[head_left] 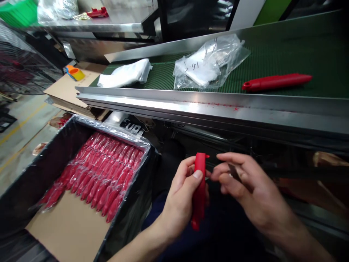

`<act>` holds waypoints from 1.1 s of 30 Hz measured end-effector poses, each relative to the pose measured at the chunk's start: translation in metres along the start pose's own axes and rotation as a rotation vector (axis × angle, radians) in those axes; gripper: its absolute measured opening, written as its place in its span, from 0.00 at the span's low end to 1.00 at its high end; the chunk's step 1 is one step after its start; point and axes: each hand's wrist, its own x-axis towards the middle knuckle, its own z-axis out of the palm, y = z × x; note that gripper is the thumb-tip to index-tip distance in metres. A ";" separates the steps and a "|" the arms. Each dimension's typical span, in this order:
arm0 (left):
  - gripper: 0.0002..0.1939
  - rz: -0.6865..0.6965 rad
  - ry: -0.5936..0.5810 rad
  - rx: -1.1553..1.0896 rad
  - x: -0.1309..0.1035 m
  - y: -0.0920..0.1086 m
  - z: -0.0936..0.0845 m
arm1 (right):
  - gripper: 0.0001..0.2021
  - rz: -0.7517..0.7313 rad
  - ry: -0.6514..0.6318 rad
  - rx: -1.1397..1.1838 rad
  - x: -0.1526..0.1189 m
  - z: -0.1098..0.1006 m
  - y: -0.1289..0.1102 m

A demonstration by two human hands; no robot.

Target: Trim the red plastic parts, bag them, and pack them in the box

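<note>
My left hand [181,196] is wrapped round a long red plastic part [200,189], which stands nearly upright with the thumb on its face. Just right of it, my right hand [242,182] has its fingers bent round a small dark metal tool [233,171], partly hidden and blurred. The fingertips of that hand are close to the upper end of the red part. Another red part [276,82] lies on the green conveyor belt [163,69], beyond the metal rail [191,103].
Two plastic bags, one white [125,74] and one with writing [201,67], rest on the belt. At the left, a lined box [133,136] holds many wrapped red parts [103,171]. Orange tape roll [77,74] sits on stacked cardboard [64,87]. A fan [19,65] stands far left.
</note>
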 end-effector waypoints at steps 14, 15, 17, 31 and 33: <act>0.13 0.014 -0.029 -0.084 -0.013 0.007 0.007 | 0.22 -0.800 -0.075 -0.864 0.006 -0.032 -0.025; 0.13 0.017 -0.030 -0.082 -0.013 0.006 0.007 | 0.22 -0.804 -0.073 -0.866 0.006 -0.033 -0.025; 0.13 0.020 -0.029 -0.077 -0.013 0.006 0.006 | 0.20 -0.817 -0.058 -0.870 0.006 -0.033 -0.026; 0.12 -0.010 -0.024 -0.050 -0.015 0.007 0.006 | 0.19 -0.818 -0.041 -0.881 0.007 -0.034 -0.025; 0.12 -0.016 -0.023 -0.047 -0.015 0.007 0.006 | 0.19 -0.811 -0.056 -0.871 0.006 -0.035 -0.025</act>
